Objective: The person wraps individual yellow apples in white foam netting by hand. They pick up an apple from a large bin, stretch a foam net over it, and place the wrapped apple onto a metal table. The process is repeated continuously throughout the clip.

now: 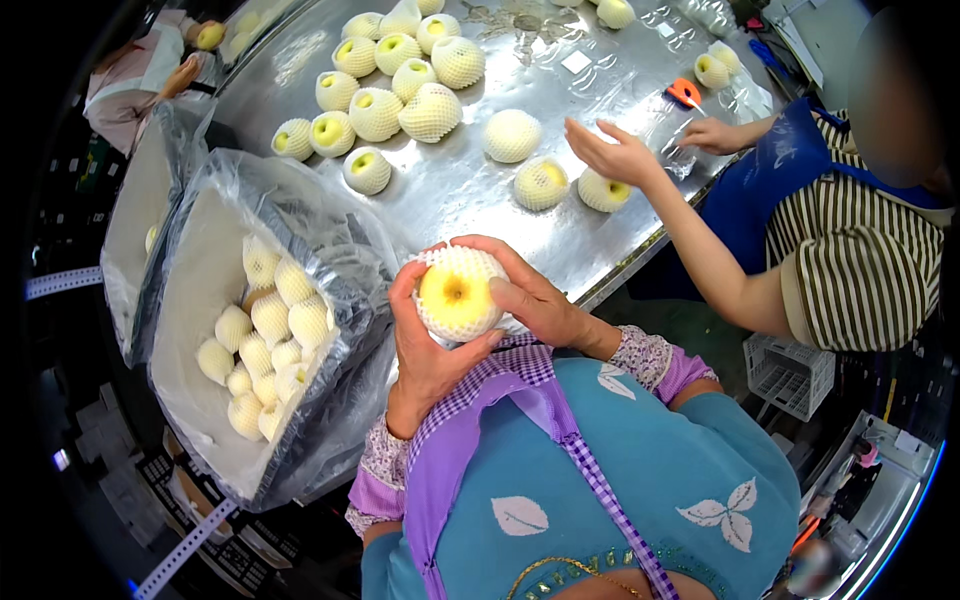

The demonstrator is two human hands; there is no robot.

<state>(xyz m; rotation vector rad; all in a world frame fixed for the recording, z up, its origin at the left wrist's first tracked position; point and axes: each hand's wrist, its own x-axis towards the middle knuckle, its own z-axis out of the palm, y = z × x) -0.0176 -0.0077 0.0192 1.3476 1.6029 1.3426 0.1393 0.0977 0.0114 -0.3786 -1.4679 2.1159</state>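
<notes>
Close to my chest, at the table's near edge, I hold a yellow apple (455, 292) partly wrapped in a white foam net, its dimpled end facing up. My left hand (431, 345) cups it from the left and below. My right hand (536, 300) grips its right side, the thumb lying on the net's rim. Beyond my hands, several netted fruits (375, 114) stand grouped on the metal table (450, 195). To my left, an open crate lined with plastic (202, 300) holds many more netted fruits (271, 316).
At the right, a co-worker in a blue apron (772, 165) reaches a hand over the table beside netted fruits (541, 183). An orange tape dispenser (684, 93) lies near clear plastic bags. Another person (142, 82) handles fruit at the top left. A grey plastic crate (791, 371) stands below right.
</notes>
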